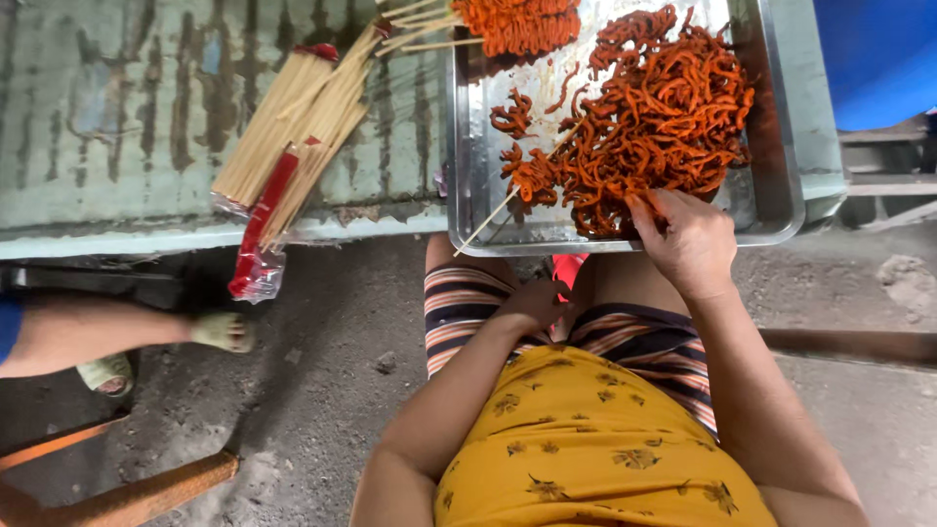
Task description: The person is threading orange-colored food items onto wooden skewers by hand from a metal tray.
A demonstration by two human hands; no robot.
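Note:
My right hand (686, 237) rests palm down on a heap of orange-red marinated meat strips (664, 117) at the near edge of a steel tray (781, 185); whether its fingers pinch a strip is hidden. A wooden skewer (508, 200) partly loaded with strips lies in the tray, its bare end sticking over the near rim. My left hand (535, 301) is down between my knees under the tray, fingers curled, and what it holds is hidden. Finished skewers (517, 24) lie at the tray's far end.
A bundle of bare bamboo skewers (298, 122) in a torn clear-and-red plastic wrapper lies on the worn green table (117, 107) to the left. Another person's sandalled feet (220, 332) are on the dirt floor at left. An orange stool frame (127, 493) stands near left.

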